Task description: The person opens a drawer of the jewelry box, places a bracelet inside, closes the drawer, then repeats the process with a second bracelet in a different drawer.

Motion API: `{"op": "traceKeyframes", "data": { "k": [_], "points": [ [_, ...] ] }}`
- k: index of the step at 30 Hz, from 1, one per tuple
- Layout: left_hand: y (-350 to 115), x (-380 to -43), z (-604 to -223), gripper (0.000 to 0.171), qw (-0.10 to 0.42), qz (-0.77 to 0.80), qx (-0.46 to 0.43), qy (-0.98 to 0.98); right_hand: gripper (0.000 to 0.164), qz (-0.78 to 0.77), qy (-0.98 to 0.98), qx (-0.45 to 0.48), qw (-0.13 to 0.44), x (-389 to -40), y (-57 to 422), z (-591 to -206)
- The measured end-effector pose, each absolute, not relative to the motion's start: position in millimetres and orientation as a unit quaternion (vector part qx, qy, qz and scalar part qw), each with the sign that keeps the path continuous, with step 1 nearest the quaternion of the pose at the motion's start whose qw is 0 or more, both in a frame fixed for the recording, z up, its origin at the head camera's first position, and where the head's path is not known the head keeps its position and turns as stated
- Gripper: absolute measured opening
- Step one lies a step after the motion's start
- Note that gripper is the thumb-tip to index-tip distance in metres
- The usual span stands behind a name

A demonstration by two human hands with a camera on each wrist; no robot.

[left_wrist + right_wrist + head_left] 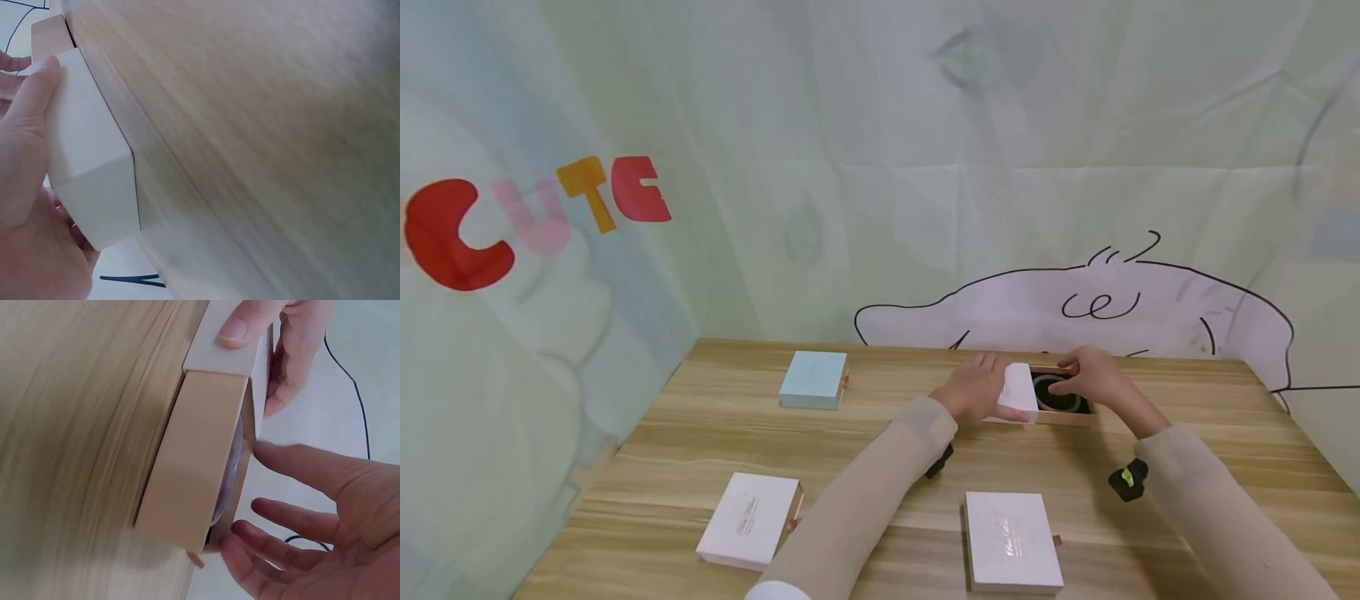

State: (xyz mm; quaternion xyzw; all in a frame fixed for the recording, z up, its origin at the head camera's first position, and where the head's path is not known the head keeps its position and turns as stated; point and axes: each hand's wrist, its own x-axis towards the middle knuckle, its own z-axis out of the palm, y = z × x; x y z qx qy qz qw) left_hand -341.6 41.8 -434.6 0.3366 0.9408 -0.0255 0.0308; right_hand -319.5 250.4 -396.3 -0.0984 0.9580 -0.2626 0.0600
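At the far side of the table a white drawer box [1019, 388] stands with its copper-coloured tray [51, 35] slid out to the right. My left hand [976, 387] grips the white sleeve, thumb along the near side and fingers over the top and behind. Inside the dark-lined tray lies a clear bangle-like ring [230, 469], partly hidden by the tray wall in the right wrist view. My right hand [1092, 382] reaches over the tray, thumb tip near the ring and the other fingers spread at its far and end rim. A small ribbon tab [195, 559] sticks out at the tray's end.
A light blue box [814, 378] sits at the back left of the wooden table [880, 467]. Two white boxes with printed lettering lie nearer, one at the left [749, 520] and one at the front middle [1012, 540]. A printed cloth [880, 208] hangs behind the table.
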Motion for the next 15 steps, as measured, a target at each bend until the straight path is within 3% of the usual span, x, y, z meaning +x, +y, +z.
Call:
{"op": "traceKeyframes", "data": {
  "k": [7, 15],
  "points": [
    [42, -341, -434, 0.099, 0.028, -0.025, 0.339, 0.940, 0.027, -0.280, 0.957, -0.079, 0.005, -315, 261, -397],
    [42, -341, -436, 0.100, 0.029, -0.027, 0.341, 0.939, 0.024, -0.253, 0.965, -0.068, -0.005, -313, 273, -399]
  ]
}}
